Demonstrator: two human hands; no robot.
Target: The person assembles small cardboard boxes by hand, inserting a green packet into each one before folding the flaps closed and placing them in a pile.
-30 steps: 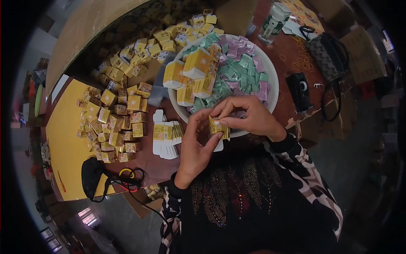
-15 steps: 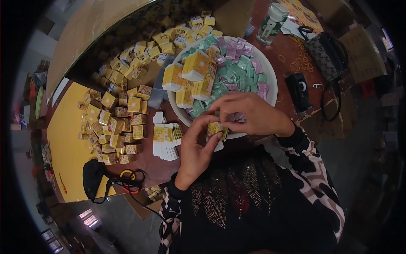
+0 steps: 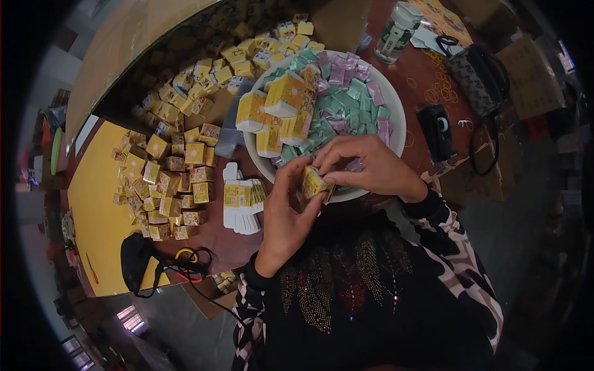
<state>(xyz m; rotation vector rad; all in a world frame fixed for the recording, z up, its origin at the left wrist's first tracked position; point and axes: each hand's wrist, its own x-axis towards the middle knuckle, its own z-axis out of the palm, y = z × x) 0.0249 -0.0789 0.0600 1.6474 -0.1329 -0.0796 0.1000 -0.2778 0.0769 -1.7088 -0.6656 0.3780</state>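
A small yellow printed box (image 3: 314,182) is held between my two hands at the near rim of a white basin (image 3: 400,133). My left hand (image 3: 288,207) is closed around its left side, thumb at the bottom. The fingers of my right hand (image 3: 365,166) pinch its upper right edge. Behind the hands, the basin holds green packets (image 3: 352,102) and purple packets (image 3: 341,69). Larger yellow packs (image 3: 288,94) rest on its left side. A fanned stack of flat cartons (image 3: 242,201) lies left of my left hand.
Many small yellow boxes (image 3: 166,179) are heaped at left, and more lie in a large cardboard carton (image 3: 93,80) behind. At right are a bottle (image 3: 398,34), rubber bands (image 3: 440,89), a black tape dispenser (image 3: 436,133) and a black bag (image 3: 473,80). Black cable (image 3: 192,263) lies near the front left.
My right hand has shifted slightly, and its fingers now pinch the box's top edge. The small box has turned and shows more of its yellow face. My left hand stays around it.
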